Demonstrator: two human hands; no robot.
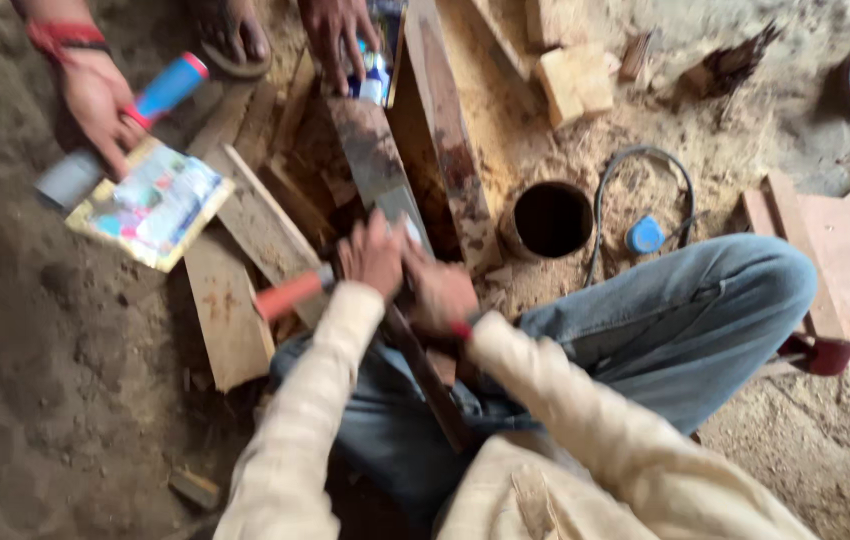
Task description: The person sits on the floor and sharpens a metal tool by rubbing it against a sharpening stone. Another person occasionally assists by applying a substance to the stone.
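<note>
Gripping a red-handled tool [290,293] in left hand [373,255], right hand [440,295] clenched on long blade [385,185] lying across lap and planks [235,250], risking a slip onto fingers, with a co-worker's hands [95,95] crowding close, frame blurred.

One flat square packet [152,203] with a yellowish edge and a blurry multicoloured print sat upper left, held in another person's hand [95,95]. A small blue-white package [373,75] was up top, too blurred to make out.
</note>
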